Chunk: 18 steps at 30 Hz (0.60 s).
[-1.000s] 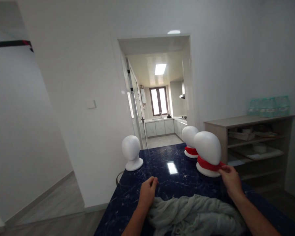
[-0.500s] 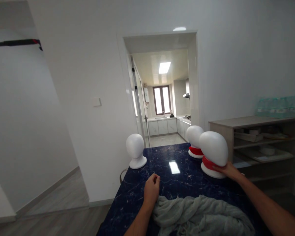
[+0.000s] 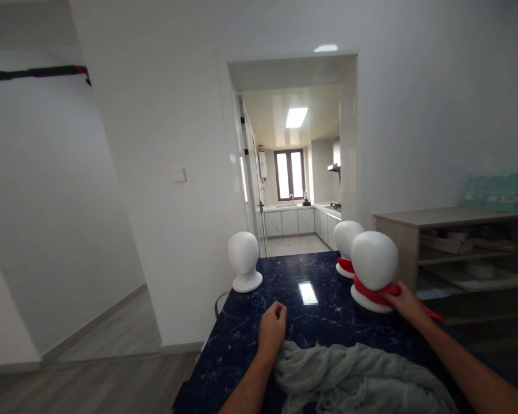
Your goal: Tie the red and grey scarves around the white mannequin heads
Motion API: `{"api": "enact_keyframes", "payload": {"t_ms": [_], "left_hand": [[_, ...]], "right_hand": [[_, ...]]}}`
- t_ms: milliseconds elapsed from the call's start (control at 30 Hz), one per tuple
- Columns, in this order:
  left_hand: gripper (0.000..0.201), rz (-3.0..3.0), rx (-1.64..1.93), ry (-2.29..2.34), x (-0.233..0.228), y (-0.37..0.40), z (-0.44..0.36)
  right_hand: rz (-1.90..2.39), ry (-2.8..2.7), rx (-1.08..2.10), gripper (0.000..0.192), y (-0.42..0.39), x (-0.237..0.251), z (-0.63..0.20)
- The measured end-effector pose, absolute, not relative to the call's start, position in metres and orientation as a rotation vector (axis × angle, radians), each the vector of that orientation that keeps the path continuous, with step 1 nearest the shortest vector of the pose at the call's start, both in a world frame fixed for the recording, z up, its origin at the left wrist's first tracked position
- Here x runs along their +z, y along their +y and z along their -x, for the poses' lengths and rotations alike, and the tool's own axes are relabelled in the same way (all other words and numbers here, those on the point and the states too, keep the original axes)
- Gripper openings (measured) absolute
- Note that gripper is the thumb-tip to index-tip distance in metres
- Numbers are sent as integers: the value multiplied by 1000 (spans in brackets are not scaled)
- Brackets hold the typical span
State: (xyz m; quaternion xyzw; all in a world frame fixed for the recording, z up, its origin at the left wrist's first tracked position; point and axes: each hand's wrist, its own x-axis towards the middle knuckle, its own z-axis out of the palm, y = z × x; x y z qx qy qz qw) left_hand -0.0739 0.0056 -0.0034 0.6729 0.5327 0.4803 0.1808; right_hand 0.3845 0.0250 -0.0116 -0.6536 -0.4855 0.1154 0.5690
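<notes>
**Red scarf gripped at nearest mannequin head; view shifted since earlier frames**

Red scarf (image 3: 373, 291) is seen wrapped around the neck of the nearest mannequin head (image 3: 373, 261), at the right side of the dark blue marbled worktop (image 3: 242, 339). Compared with one second ago, the right hand (image 3: 406, 302) has been kept at the scarf's right end, and a red tail is now seen trailing out behind the wrist towards the right. The whole scene has been displaced rightwards in the view, and the heads appear slightly farther off. The scarf's long axis runs as a band around the neck, with its loose end pointing right and towards the person. The right hand is closed on the scarf. The left hand (image 3: 273, 329) is loosely curled, resting at the edge of a grey scarf (image 3: 354, 379) heaped on the near worktop; whether cloth is pinched cannot be told. A second head with a red scarf (image 3: 344, 240) stands just behind, and a bare head (image 3: 244, 261) stands well apart to the left.
</notes>
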Motion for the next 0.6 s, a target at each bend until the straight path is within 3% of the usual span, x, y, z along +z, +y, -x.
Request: {"api": "enact_keyframes", "payload": {"t_ms": [100,267,500,600], "left_hand": [[29,-1886,1355,1501,-4,7,74],[26,-1821,1375,1511,-8,11,72],[83,-1883,1327,1424,-11,19,74],[97,-1948,1284,1362,-9,17,76]], "right_hand": [[1450,-1152,354,42,22,-6,-374],[1345,-1225,415,37,25,7,-337],[1151,-1465,509,17,42,17,-239],[1074,-1537,614,15,46,14,-192]]}}
